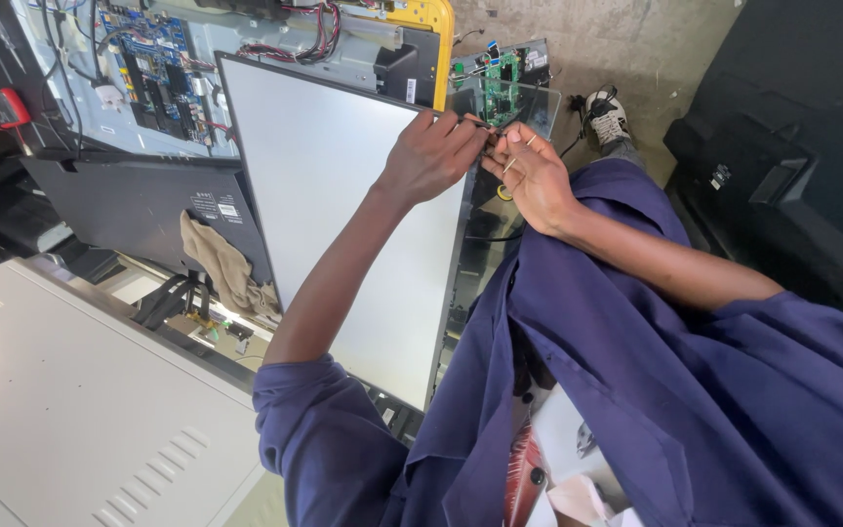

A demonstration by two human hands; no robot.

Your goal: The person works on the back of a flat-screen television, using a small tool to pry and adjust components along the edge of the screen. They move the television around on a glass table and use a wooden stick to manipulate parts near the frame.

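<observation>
Pinching something thin at the top right corner of a white flat panel [343, 234], the left hand [431, 154] has its fingertips pressed together beside the right hand [531, 176], whose fingers curl round the same small part; what that part is cannot be told. Both hands touch just below a green circuit board [501, 88]. A tan cloth [219, 262] lies on a dark screen casing [129, 210] to the left
</observation>
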